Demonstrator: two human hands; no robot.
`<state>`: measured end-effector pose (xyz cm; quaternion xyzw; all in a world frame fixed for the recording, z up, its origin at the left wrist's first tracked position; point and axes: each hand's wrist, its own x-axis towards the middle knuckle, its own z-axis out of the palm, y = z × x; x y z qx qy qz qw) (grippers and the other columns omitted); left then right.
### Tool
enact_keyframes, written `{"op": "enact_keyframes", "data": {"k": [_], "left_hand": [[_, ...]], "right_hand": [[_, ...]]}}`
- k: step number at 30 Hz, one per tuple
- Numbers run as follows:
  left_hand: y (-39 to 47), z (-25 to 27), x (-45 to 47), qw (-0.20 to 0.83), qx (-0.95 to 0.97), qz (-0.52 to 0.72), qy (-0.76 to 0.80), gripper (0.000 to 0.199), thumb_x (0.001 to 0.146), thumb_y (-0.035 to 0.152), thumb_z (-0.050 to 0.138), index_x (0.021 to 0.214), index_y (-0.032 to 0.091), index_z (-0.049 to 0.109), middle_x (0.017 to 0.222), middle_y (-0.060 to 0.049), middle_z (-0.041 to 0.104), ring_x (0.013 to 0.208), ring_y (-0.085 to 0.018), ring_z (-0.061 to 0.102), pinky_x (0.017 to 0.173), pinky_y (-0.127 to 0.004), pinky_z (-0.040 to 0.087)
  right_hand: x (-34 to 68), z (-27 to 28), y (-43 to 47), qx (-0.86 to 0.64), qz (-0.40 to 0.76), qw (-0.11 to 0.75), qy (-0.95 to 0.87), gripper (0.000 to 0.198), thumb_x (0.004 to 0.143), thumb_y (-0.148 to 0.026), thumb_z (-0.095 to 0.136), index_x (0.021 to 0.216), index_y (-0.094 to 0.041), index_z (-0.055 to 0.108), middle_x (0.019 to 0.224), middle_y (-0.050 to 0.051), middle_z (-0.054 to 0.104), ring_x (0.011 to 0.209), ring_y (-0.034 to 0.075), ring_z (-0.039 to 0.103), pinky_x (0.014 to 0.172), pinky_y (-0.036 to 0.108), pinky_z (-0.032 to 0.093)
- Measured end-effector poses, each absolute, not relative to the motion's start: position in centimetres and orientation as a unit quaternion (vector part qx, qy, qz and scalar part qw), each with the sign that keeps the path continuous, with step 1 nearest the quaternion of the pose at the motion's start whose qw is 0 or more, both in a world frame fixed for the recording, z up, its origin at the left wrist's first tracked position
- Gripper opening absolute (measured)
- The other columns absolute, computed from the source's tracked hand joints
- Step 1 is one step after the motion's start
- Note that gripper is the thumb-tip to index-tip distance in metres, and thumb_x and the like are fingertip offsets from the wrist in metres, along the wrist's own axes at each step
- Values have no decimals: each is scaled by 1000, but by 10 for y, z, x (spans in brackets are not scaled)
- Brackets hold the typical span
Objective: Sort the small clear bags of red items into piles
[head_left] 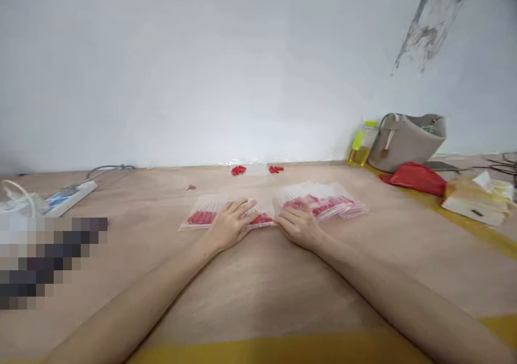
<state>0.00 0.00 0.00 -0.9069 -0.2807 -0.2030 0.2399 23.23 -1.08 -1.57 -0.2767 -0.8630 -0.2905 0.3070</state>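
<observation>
My left hand (230, 225) lies with its fingers stretched out over clear plastic bags with red pieces in them. The bags on the left (202, 217) reach out past its outer side, and a middle bag (262, 219) shows under and beside its fingertips. Palm down, my right hand (301, 226) has its fingers extended near the right edge of that middle bag. Its fingertips touch the near left part of an overlapping pile of similar bags (333, 205). Fingers hide parts of the bags, and the kind of red piece is too small to tell.
Near the wall lie two small groups of red pieces (238, 170) on clear plastic. A yellow-capped bottle (362, 144), a grey handbag (406, 143), a red pouch (416, 179) and a tissue pack (479, 202) stand right. A power strip (75, 198) lies left.
</observation>
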Motion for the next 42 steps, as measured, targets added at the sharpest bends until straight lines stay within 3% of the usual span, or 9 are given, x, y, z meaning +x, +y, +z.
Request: {"op": "enact_keyframes", "data": {"k": [2,5,12,18,22,26,29,34,42], "left_hand": [[3,-6,-4,215,-916,-213,-265,37,79,14,44,115,20,50,118,-4,53,108,-20,49,90,-37,43],[8,-6,-10,195,-907,-259,-268,41,78,5,37,115,17,50,113,-5,57,106,-15,51,91,-31,43],[24,31,-53,202,-853,-359,-320,32,83,15,36,109,18,54,112,-5,57,108,-16,50,94,-33,41],[16,30,-120,122,-876,-207,-418,39,81,39,41,112,20,52,114,-6,56,108,-22,49,92,-37,40],[-7,29,-124,92,-888,-70,-445,61,77,52,44,130,23,32,132,-7,38,123,-29,30,99,-50,25],[-19,33,-80,120,-904,-107,-397,63,78,51,44,131,21,29,136,-10,31,126,-28,23,102,-52,14],[-19,30,-35,85,-926,-142,-339,44,81,43,45,120,21,45,129,-8,40,121,-22,33,101,-40,28],[-9,13,8,41,-930,-198,-306,35,83,29,45,116,19,48,116,-7,51,102,-17,51,87,-30,43],[1,-10,7,24,-916,-269,-298,23,86,21,39,97,18,59,106,-5,59,95,-14,56,85,-27,45]], "right_hand": [[234,-9,-12,-285,-264,289,-875,19,84,-32,45,86,-20,60,75,1,61,75,13,50,85,36,25],[242,0,-14,-348,-235,273,-866,38,78,-48,48,102,-21,56,94,6,61,89,19,49,89,41,22],[269,8,-13,-472,-201,193,-836,51,77,-58,39,112,-23,52,109,9,56,102,25,47,97,55,0],[254,4,-15,-437,-123,169,-875,48,82,-51,35,120,-23,46,116,6,54,101,22,51,99,53,-10],[229,1,-20,-410,-91,166,-892,54,81,-53,34,125,-22,40,122,8,50,107,24,47,99,53,-11],[214,1,-19,-394,-69,172,-900,55,82,-51,34,128,-22,35,124,9,47,111,24,44,99,53,-8],[216,5,-12,-375,-40,186,-907,56,80,-48,40,129,-22,32,123,8,48,111,23,43,100,51,2],[233,8,2,-317,-33,216,-923,52,72,-24,51,122,-20,41,116,7,51,105,19,45,90,35,29],[245,-9,4,-307,-215,236,-897,19,82,-23,43,87,-19,61,78,4,59,73,14,49,71,31,27]]}}
